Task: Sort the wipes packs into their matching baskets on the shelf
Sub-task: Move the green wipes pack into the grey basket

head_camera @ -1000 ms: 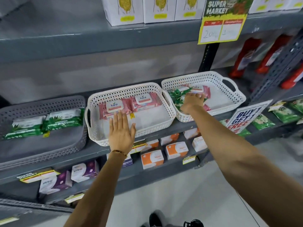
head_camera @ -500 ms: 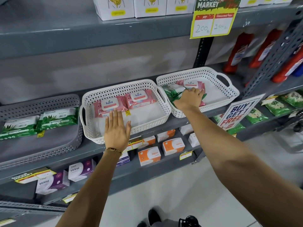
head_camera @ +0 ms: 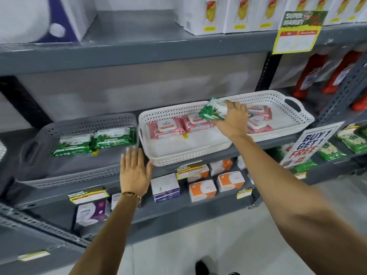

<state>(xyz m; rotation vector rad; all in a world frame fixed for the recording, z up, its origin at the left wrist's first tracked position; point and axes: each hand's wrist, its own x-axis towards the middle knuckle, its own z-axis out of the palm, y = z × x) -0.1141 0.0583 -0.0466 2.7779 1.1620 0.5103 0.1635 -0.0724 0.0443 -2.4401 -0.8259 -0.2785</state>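
Note:
Three baskets stand side by side on the middle shelf. The grey basket [head_camera: 65, 175] at the left holds two green wipes packs [head_camera: 93, 140]. The middle white basket [head_camera: 178, 157] holds two pink wipes packs [head_camera: 165, 128]. The right white basket [head_camera: 288, 128] holds several pink packs [head_camera: 258, 120]. My right hand [head_camera: 233, 120] grips a green wipes pack [head_camera: 213, 111], lifted above the gap between the two white baskets. My left hand [head_camera: 135, 171] is flat and open, fingers up, in front of the shelf edge where the grey and middle baskets meet.
A "Buy 1 get 1 free" sign [head_camera: 309, 143] leans at the shelf edge on the right. Red bottles [head_camera: 313, 74] stand behind the right basket. Boxed goods [head_camera: 202, 190] fill the lower shelf. White boxes [head_camera: 208, 16] and a yellow price sign [head_camera: 297, 32] are above.
My right hand has closed on a green pack in the right basket and lifted it leftward. My left hand has shifted from the middle basket's front toward the grey basket.

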